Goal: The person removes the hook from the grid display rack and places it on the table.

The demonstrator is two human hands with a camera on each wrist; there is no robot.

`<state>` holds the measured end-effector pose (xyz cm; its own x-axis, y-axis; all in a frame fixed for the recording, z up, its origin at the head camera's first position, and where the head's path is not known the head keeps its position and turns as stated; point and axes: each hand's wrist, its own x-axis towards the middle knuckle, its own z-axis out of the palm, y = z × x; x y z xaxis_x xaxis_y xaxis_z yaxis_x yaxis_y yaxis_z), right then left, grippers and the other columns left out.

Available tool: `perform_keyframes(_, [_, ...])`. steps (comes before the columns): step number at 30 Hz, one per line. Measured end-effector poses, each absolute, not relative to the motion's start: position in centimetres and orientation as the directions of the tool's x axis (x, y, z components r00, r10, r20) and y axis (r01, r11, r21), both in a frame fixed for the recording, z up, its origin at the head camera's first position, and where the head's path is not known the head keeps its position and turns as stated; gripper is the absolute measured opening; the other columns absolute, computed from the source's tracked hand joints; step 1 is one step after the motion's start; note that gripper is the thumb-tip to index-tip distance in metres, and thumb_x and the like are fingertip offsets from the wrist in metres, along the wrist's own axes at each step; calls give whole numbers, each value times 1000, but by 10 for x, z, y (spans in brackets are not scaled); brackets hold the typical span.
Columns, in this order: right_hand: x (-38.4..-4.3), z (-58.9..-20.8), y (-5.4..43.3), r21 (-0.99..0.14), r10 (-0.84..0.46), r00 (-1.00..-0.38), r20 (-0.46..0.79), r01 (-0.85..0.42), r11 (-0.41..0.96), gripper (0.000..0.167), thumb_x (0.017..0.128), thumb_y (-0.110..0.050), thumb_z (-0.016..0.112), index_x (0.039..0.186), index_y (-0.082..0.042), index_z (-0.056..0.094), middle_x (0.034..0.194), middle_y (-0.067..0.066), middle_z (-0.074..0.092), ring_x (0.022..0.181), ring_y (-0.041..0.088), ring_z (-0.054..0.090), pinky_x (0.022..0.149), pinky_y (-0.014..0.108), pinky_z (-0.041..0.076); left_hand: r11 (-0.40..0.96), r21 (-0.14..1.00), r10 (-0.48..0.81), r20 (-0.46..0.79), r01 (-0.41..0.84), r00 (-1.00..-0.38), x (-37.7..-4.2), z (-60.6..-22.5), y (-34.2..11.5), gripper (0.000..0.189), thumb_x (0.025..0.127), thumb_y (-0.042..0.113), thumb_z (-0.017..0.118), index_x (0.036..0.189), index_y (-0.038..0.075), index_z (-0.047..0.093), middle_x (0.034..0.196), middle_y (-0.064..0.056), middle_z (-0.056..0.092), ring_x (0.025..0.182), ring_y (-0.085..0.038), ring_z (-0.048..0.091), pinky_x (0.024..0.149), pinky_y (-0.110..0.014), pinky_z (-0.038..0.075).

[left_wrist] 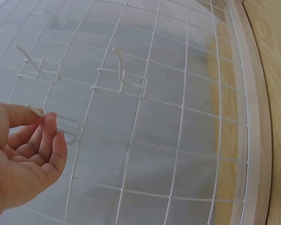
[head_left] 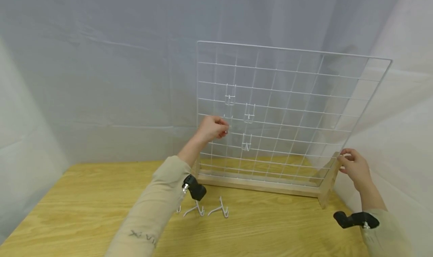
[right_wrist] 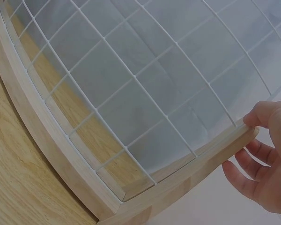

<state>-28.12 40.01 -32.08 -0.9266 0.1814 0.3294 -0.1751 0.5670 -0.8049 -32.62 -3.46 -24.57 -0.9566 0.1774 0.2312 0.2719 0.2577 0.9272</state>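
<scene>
A white wire grid panel (head_left: 294, 49) stands upright in a wooden base (head_left: 257, 186). My left hand (head_left: 211, 129) is at the panel's left part, pinching the prong of a white wire hook (left_wrist: 68, 130) between thumb and fingertips; the hook's back lies against the grid wires. Three other hooks hang close by: an upper one (head_left: 230, 99), one to the right (head_left: 249, 116) and a lower one (head_left: 246, 146). At the panel's right side, my right hand (head_left: 356, 168) grips the top end of the base's wooden side post (right_wrist: 196, 171) between thumb and fingers.
On the wooden table (head_left: 84, 204), in front of the base, lie loose white hooks (head_left: 223, 210), one partly hidden by the left sleeve (head_left: 155, 200). Pale sheeting (head_left: 118, 80) hangs behind the table and at its sides.
</scene>
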Motion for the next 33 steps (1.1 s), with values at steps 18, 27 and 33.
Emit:
perform_keyframes(18, [-284, -322, 403, -803, 183, -927, 328, -172, 571, 22, 95, -15, 45, 106, 4, 42, 86, 3, 48, 70, -4, 50, 61, 19, 52, 317, 897, 226, 245, 309, -943, -315, -256, -55, 16, 81, -6, 58, 96, -13, 61, 73, -11, 62, 58, -11, 53, 55, -21, 46])
perform_keyframes(27, [-284, -320, 404, -805, 179, -925, 335, -182, 564, 19, 95, -15, 46, 104, 2, 43, 83, -2, 49, 70, -4, 51, 60, 18, 51, 380, 882, 226, 204, 279, -953, -309, -275, -70, 9, 81, -5, 60, 89, -9, 61, 73, -9, 60, 61, -13, 54, 59, -23, 48])
perform_keyframes(33, [-285, -321, 406, -806, 189, -924, 332, -174, 566, 21, 95, -13, 46, 105, 5, 41, 82, -1, 48, 68, -4, 51, 59, 18, 51, 409, 870, 237, 190, 276, -953, -308, -291, -75, 10, 79, -5, 61, 89, -8, 62, 72, -10, 60, 59, -12, 53, 57, -23, 47])
